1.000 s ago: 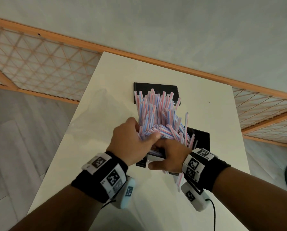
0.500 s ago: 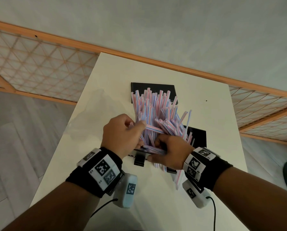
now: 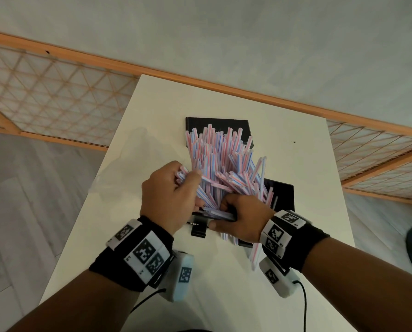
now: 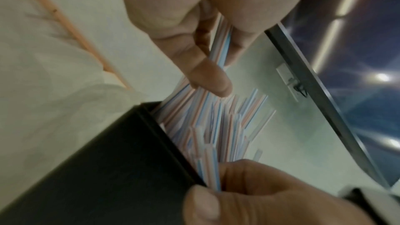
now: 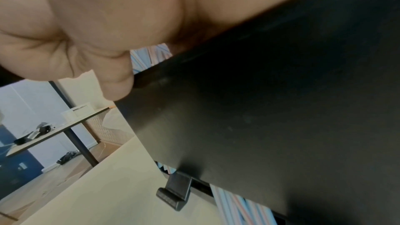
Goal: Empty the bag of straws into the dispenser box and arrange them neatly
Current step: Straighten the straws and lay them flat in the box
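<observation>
Pink, blue and white striped straws (image 3: 220,159) stand in a messy fan out of the black dispenser box (image 3: 282,194) on the white table (image 3: 303,164). My left hand (image 3: 170,195) grips a small bunch of straws (image 4: 219,47) at the fan's left side, thumb pressed on them. My right hand (image 3: 244,219) grips the box's near rim, thumb on the front wall (image 5: 270,100), fingers curled over among the straws. A few straws (image 3: 255,255) hang out below the box front, beside its black lever (image 3: 198,230).
A clear, crumpled plastic bag (image 3: 128,161) lies on the table left of the box. A flat black panel (image 3: 215,122) sits behind the straws. The table's edges drop to grey floor on the left and right; a wood-framed lattice screen (image 3: 44,97) runs along the back.
My left hand has shifted left, away from the middle of the fan, and now holds a separate bunch of straws. My right hand has stayed on the box rim.
</observation>
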Tool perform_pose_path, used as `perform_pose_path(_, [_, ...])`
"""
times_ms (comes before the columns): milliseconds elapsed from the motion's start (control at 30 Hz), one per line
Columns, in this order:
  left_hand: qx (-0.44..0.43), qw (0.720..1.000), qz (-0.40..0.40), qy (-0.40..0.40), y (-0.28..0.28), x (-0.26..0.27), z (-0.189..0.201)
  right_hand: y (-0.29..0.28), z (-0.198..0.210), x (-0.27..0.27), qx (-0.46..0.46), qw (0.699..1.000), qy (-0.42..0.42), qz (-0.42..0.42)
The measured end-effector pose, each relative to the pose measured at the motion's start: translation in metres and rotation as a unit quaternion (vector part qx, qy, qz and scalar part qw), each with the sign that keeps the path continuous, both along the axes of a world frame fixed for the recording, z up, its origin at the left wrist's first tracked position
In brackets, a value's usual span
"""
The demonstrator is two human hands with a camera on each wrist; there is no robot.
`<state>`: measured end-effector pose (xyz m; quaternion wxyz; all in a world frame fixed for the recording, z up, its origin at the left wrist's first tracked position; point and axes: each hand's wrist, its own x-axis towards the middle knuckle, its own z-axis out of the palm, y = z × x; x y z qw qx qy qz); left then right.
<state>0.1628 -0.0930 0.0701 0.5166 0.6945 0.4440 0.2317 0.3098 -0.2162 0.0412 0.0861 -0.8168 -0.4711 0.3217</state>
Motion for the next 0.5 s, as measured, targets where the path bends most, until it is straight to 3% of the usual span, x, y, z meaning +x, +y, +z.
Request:
perform_pose_path(67, [-0.059,0.998,0.002,-0.01,0.0,-0.001,-0.002,-0.001,-0.001,0.002,0.008,1.0,-0.002,-0.004])
perform_pose_path(200, [-0.036,0.997,-0.056,0.038,-0.004,-0.003,0.0,-0.001,-0.001,-0.002,-0.021,0.998,-0.033,0.041])
perform_pose_path(367, [-0.109,0.994,-0.019,-0.021,-0.003,0.003,-0.001,-0.002,0.004,-0.002,-0.005,0.999,-0.029,0.033])
perform_pose_path(433, [-0.005,0.996,-0.074,0.056,-0.004,0.0,-0.009,-0.003,0.004,-0.001,-0.007,0.999,-0.033,0.037])
perform_pose_path(500, [0.098,0.988,-0.079,0.088,-0.006,-0.003,-0.011,-0.002,0.005,-0.001,-0.017,0.998,-0.034,0.047])
